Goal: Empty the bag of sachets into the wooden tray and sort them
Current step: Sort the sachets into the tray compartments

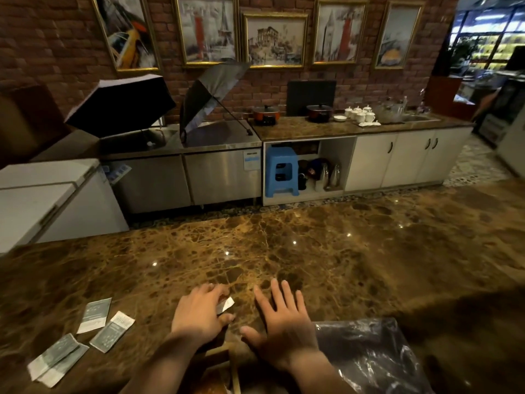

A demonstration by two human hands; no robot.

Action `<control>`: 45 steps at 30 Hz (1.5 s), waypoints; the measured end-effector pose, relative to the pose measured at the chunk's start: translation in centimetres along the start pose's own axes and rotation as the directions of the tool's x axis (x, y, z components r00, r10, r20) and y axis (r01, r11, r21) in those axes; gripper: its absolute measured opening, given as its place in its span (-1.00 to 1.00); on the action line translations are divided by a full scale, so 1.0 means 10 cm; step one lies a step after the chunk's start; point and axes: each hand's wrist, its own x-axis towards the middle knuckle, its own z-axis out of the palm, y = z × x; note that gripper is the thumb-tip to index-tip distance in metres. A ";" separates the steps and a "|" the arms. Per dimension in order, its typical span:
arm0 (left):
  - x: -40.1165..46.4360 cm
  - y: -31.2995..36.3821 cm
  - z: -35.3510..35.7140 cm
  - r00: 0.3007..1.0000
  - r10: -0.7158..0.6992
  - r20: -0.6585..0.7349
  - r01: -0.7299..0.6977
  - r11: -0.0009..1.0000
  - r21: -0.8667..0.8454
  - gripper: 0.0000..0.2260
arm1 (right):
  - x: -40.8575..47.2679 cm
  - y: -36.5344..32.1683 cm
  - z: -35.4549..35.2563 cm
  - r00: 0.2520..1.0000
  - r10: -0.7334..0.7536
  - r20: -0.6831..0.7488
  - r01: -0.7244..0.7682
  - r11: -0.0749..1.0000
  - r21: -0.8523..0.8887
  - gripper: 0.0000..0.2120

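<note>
My left hand [200,312] is curled around a small white sachet [226,304], whose end sticks out between thumb and fingers, just above the brown marble counter. My right hand [284,319] hovers beside it with fingers spread and nothing in it. Several grey-white sachets [95,315] lie flat on the counter to the left, one pair [56,359] overlapping near the front edge. A crumpled clear plastic bag [369,354] lies at the lower right. A corner of the wooden tray [224,362] shows between my forearms, mostly hidden.
The marble counter [284,245] stretches ahead. Beyond it stand a white chest freezer [42,200], steel cabinets with an open umbrella [210,92], a blue stool [281,172], and a back counter with pots and white cups.
</note>
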 end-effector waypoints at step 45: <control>-1.98 -1.14 -0.52 0.982 -0.044 -0.181 0.000 0.972 -0.236 -0.56 | -0.24 -0.52 -0.31 0.993 -0.021 0.120 0.029 0.998 -0.064 -0.63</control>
